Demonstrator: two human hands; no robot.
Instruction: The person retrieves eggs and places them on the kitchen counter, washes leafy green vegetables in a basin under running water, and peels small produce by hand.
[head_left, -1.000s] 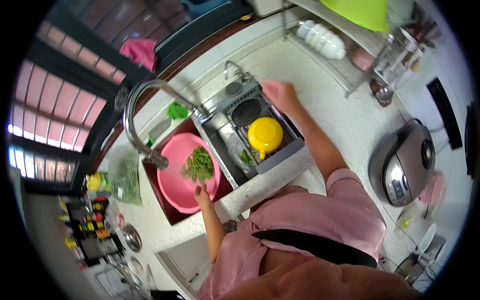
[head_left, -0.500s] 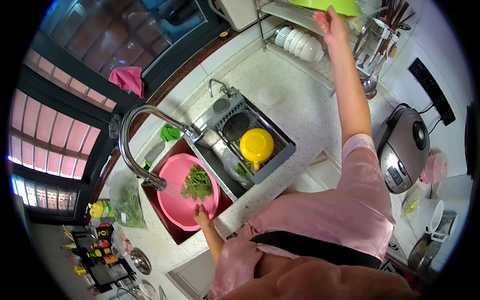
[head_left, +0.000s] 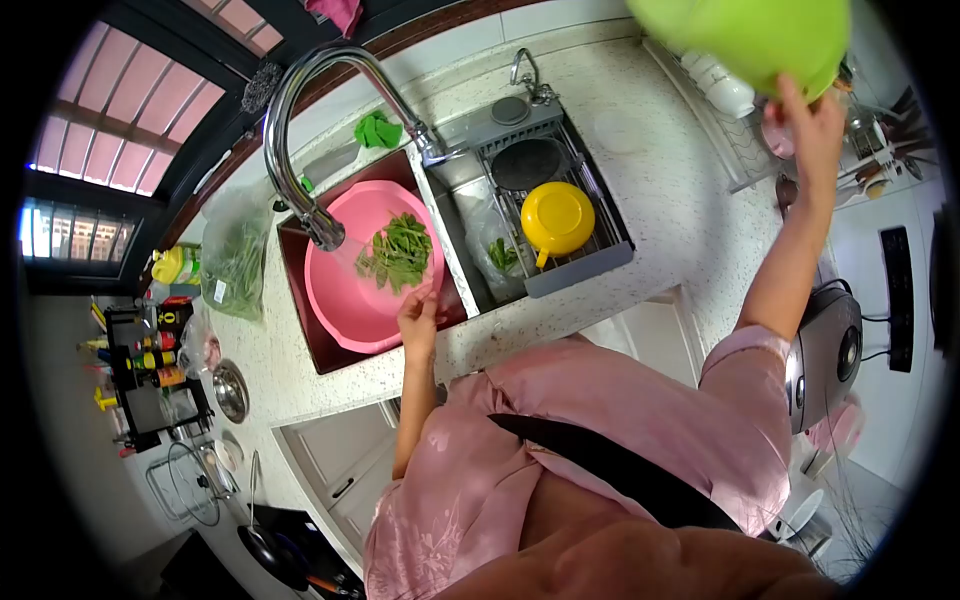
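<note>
My right hand [head_left: 812, 125] is closed on the edge of a lime-green basin [head_left: 745, 40], raised over the dish rack and blurred by motion. At the near rim of a pink basin [head_left: 325, 300], my left hand [head_left: 418, 318] has its fingers loosely bent and apart. I see nothing held in it; whether it touches the rim is unclear. Green leafy vegetables [head_left: 398, 250] lie in the pink basin, which stands in the left sink bowl. Above them, the chrome faucet [head_left: 325, 230] appears to run water.
A yellow pot [head_left: 558, 218] sits on the rack over the right sink bowl. White bowls [head_left: 725, 88] stand in the dish rack [head_left: 755, 180]. A bag of greens [head_left: 235, 260] lies left of the sink; a rice cooker [head_left: 828, 345] is at the right.
My right hand has brought the lime-green basin out from the rack, so more of it shows. My left hand remains by the pink basin's rim. The view has shifted.
</note>
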